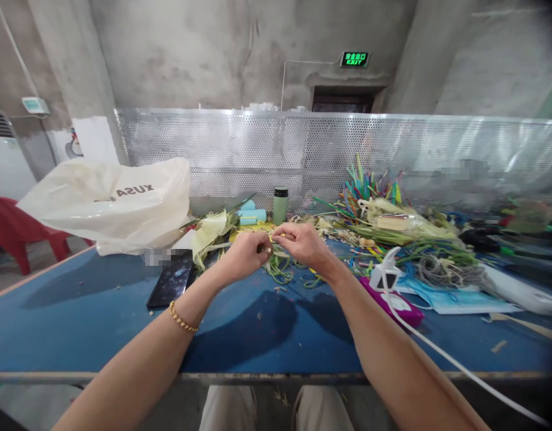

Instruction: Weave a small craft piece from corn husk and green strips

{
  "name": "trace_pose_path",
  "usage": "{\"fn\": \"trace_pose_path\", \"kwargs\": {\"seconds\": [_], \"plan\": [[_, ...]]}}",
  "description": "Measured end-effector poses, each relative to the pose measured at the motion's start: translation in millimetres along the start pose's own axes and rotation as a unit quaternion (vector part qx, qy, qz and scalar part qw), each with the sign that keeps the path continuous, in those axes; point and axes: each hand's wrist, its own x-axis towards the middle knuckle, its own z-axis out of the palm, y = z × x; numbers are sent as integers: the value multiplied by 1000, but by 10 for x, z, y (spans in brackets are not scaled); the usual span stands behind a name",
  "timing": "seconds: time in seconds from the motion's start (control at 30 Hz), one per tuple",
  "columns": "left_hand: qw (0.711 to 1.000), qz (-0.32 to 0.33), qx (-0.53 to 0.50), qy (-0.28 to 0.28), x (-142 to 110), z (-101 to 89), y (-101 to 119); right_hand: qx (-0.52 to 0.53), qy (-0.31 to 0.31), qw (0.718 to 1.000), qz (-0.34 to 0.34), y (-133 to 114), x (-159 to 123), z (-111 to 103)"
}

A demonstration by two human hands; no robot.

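Note:
Both hands are raised above the middle of the blue table (136,341), fingertips almost meeting. My left hand (245,256) is closed, with thumb and fingers curled together in a pinch. Opposite it, my right hand (303,244) pinches with thumb against forefinger. Whatever lies between the fingertips is too small to make out. Just behind and below the hands are green strands (279,272) and scattered plant scraps. A pale green corn husk (209,230) lies to the left of my left hand. The green bottle (280,206) stands upright beyond the hands.
A white plastic bag (136,209) and a dark tablet (170,281) occupy the left. To the right are a purple power strip (408,308) with a white cable, a blue face mask (451,296) and a heap of coloured strips (370,191). A perforated metal screen (240,143) borders the back.

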Motion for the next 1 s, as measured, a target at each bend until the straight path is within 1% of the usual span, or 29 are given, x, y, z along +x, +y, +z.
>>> {"fn": "trace_pose_path", "kwargs": {"seconds": [0.1, 0.17, 0.2, 0.23, 0.3, 0.33, 0.4, 0.43, 0.5, 0.57, 0.63, 0.67, 0.73, 0.8, 0.87, 0.93, 1.0], "plan": [[991, -16, -121, -59, -4, -71, 34, 119, -20, 991, 57, 84, 17, -3], [972, -44, -219, -73, 0, -104, 36, 198, -31, 976, 89, 116, 23, 31], [961, -55, -262, -65, 4, -110, 29, 227, -32, 968, 99, 124, 25, 59], [953, -64, -293, -44, 11, -110, 15, 246, -30, 963, 105, 127, 26, 91], [948, -75, -309, 17, 31, -99, -33, 247, -21, 963, 104, 115, 26, 158], [952, -79, -293, 49, 44, -91, -66, 227, -19, 969, 99, 99, 23, 187], [964, -83, -230, 101, 68, -77, -141, 158, -20, 984, 81, 49, 12, 220], [972, -79, -189, 118, 77, -71, -176, 116, -20, 991, 65, 16, 3, 222], [983, -64, -105, 135, 83, -59, -222, 30, -10, 999, 19, -52, -18, 203], [990, -43, -27, 128, 74, -43, -219, -43, 1, 999, -25, -108, -37, 167], [994, -22, 30, 105, 52, -25, -170, -88, -3, 995, -48, -135, -46, 130], [995, -13, 47, 92, 40, -19, -136, -94, -7, 994, -51, -135, -45, 114], [997, -6, 51, 65, 16, -22, -65, -71, -5, 997, -38, -110, -34, 84], [999, -6, 2, 32, -1, -46, -9, -11, 0, 1000, -9, -65, -18, 53], [995, -12, -99, -13, -9, -82, 23, 76, -9, 997, 33, -21, -4, 22], [973, -36, -224, -47, -9, -109, 37, 164, -21, 983, 75, 5, 3, 1], [939, -62, -335, -40, -1, -113, 37, 224, -19, 969, 98, 9, 4, 7]]}}
